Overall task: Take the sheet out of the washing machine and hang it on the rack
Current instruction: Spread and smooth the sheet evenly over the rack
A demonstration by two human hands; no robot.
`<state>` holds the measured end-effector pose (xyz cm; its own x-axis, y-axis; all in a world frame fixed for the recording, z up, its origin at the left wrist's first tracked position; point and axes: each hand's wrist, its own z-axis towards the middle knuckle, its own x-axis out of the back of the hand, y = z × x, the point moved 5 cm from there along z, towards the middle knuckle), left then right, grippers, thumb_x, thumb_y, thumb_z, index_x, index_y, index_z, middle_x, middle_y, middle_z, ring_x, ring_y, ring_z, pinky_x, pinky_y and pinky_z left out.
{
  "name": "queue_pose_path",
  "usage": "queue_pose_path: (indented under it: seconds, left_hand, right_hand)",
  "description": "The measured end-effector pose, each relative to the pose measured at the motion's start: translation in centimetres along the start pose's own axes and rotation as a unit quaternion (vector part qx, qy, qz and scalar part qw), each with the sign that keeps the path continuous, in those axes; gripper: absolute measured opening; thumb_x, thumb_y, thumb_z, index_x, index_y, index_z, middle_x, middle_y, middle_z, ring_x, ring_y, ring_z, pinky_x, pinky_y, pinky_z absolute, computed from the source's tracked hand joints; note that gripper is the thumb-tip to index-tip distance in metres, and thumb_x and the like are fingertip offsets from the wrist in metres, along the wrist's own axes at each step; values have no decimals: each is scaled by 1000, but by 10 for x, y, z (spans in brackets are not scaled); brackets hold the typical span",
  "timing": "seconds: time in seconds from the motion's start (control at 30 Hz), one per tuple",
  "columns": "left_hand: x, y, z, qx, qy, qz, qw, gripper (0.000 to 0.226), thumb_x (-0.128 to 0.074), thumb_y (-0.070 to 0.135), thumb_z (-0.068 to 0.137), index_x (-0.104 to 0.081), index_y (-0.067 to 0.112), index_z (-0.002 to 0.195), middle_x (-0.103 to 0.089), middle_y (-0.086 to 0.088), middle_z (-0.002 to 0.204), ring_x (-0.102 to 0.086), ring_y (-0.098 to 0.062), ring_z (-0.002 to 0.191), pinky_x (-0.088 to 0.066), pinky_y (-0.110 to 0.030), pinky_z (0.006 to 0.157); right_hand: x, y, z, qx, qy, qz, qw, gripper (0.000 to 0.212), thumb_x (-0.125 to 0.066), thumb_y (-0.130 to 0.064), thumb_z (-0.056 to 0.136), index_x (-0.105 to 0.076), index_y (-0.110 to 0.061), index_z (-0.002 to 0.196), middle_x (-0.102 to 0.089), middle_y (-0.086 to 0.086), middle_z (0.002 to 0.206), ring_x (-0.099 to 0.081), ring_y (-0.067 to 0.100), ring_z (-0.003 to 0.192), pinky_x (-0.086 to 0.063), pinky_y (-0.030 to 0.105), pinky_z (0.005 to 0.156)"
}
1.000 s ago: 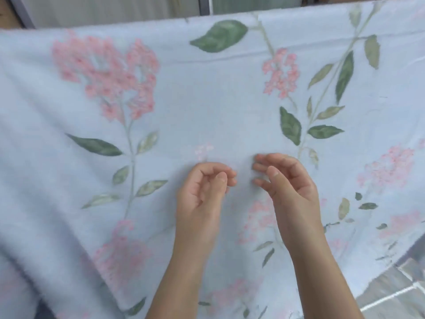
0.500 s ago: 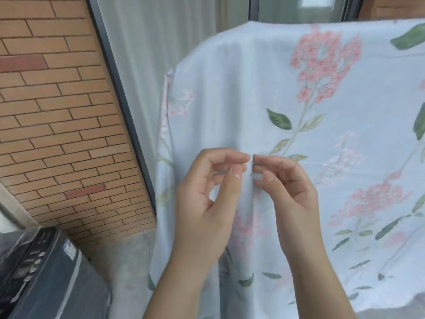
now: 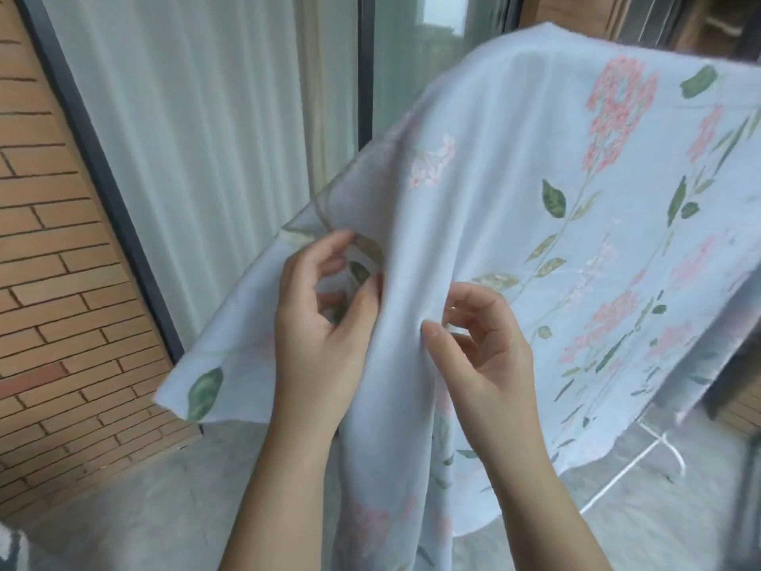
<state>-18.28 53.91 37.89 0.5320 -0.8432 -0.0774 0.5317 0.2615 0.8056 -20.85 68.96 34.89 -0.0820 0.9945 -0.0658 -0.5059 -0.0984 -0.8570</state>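
Nearest to cam, btm ctr: two bare forearms, rising from the lower edge. Left hand (image 3: 321, 335) w/ fingers curled, thumb pressed against a vertical fold of the sheet (image 3: 514, 191), fingertips (image 3: 335, 247) hooked on the cloth edge above; clamped on fabric. Right hand (image 3: 490, 364) just beside it, on the right of the same fold, thumb and index pinching a ridge of cloth, other fingers loosely curled behind. Hands apart, w/ the fold between them.

Sheet: pale blue w/ pink flower clusters and green leaves. Draped over the top of the rack and hanging down the front, left corner lifted and spread out toward the brick wall.

Rack (image 3: 617, 480): mostly hidden under the cloth; only a thin white leg and cross-piece visible below the hem, lower right.

Under and beyond: grey concrete floor (image 3: 136, 508).

Further back, left: brick wall (image 3: 53, 290), reddish-orange w/ pale mortar lines. Next to it a dark window frame (image 3: 107, 191), slanting in view, then a white pleated curtain (image 3: 193, 138).

Far bkgd, top right: brownish shapes, too blurred to identify. Btm-left corner: grey object, cropped, not identifiable.
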Motion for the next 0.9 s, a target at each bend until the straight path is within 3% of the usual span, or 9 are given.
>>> queue_pose_path:
  seconds: [0.1,0.17,0.23,0.33,0.43,0.5,0.63,0.77,0.9]
  left_hand:
    - [-13,-15,11,44,-111,-103,988,27,-58,14,90,-61,27,114,-68,10,111,-61,-6,108,-48,-25,90]
    - [-21,-17,23,35,-175,-144,973,24,-56,12,91,-63,29,106,-70,15,104,-63,-2,102,-46,-14,83]
    - [-27,-19,35,10,-233,-175,957,22,-52,9,93,-65,21,106,-70,13,103,-63,-1,100,-45,-13,82]
    - [-34,-23,51,-27,-355,-250,900,18,-55,16,89,-64,18,105,-70,14,99,-63,0,94,-44,-13,80]
    - [-45,-18,57,-53,-469,-269,840,20,-61,31,81,-65,32,101,-70,13,99,-64,-5,94,-46,-16,80]
    - [-45,-18,67,-47,-498,-272,822,19,-66,36,75,-67,39,93,-70,12,95,-65,-7,91,-47,-19,79]
    - [-46,-5,70,-62,-540,-243,803,16,-73,35,72,-69,31,87,-72,8,88,-67,-11,86,-52,-28,77]
    - [-51,19,58,-94,-550,-234,796,9,-72,20,78,-68,26,83,-71,10,77,-66,-3,75,-48,-17,68]
    - [-66,54,30,-120,-540,-237,798,8,-72,24,78,-70,22,85,-71,12,76,-64,1,71,-49,-13,66]
  right_hand:
    - [-7,4,-8,-7,-17,-72,997,34,-66,-30,74,-59,-28,108,-68,-10,100,-63,10,95,-50,27,83]
    - [-10,7,-10,-32,-20,-97,995,35,-66,-32,74,-60,-30,109,-69,-12,101,-64,8,97,-50,26,85]
    - [-15,8,-13,-42,-9,-124,991,35,-65,-37,73,-62,-31,108,-69,-11,100,-64,9,98,-50,27,85]
    - [-30,8,-23,-40,89,-171,980,29,-64,-36,74,-63,-30,103,-70,-12,96,-65,9,94,-48,22,79]
    - [-47,6,-41,-43,189,-211,958,9,-63,-25,80,-61,-18,86,-62,-15,73,-56,1,68,-42,15,64]
    - [-61,7,-46,-60,241,-250,936,18,-62,-16,84,-50,-10,72,-47,-13,60,-41,0,56,-34,11,55]
    - [-78,1,-48,-60,315,-314,894,38,-54,-3,89,-39,-25,62,-47,-20,52,-42,-1,50,-32,8,51]
    - [-66,-2,-60,-53,355,-342,868,27,-48,-21,85,-40,-2,67,-38,-7,58,-34,4,55,-27,17,51]
    - [-38,-33,-81,-40,367,-370,852,27,-46,-21,85,-45,2,71,-47,8,61,-39,6,60,-31,28,56]
